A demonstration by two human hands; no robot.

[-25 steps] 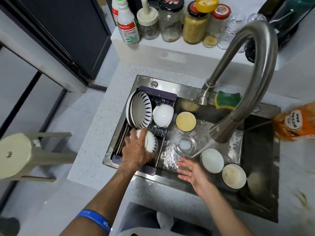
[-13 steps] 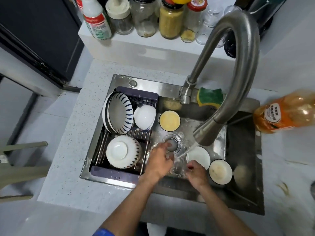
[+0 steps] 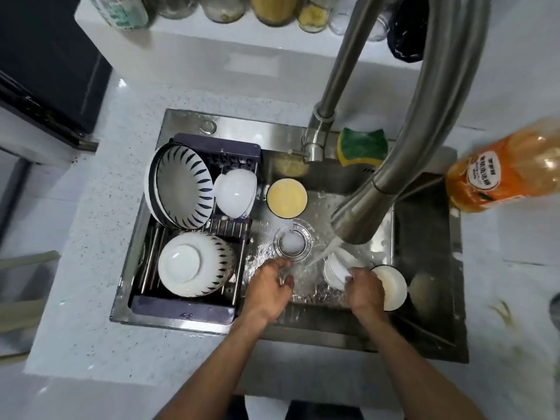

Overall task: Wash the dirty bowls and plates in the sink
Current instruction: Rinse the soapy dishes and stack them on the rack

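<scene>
My right hand grips a small white bowl tilted on edge under the faucet stream, inside the sink. My left hand sits in the splash beside the drain, fingers loosely curled, holding nothing I can make out. Two more dirty bowls wait: a yellow-stained bowl behind the drain and a cream bowl touching my right hand. Washed bowls fill the drying rack. My worry: the wet bowl slips from a one-handed grip and knocks the cream bowl, chipping both. The hard stream could also spray onto the bench
</scene>
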